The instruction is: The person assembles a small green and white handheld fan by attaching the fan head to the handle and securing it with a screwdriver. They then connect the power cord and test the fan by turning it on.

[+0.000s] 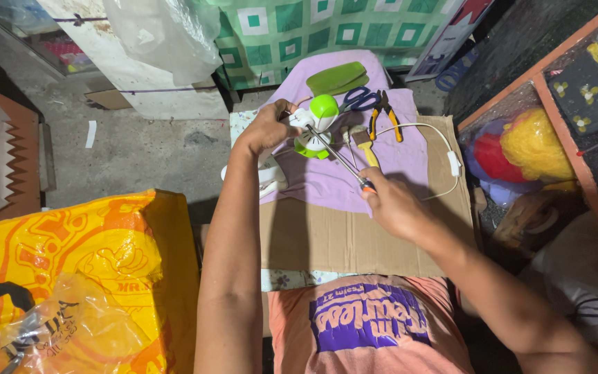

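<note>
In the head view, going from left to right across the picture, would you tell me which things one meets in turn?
Yellow plastic bag → left hand → green and white appliance → screwdriver → right hand → inline switch on the white cord → red and yellow bundle.

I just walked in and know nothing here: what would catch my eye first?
At the centre, the left hand steadies a green and white appliance on a lilac cloth, while the right hand drives a long screwdriver into it. A big yellow plastic bag fills the lower left.
</note>
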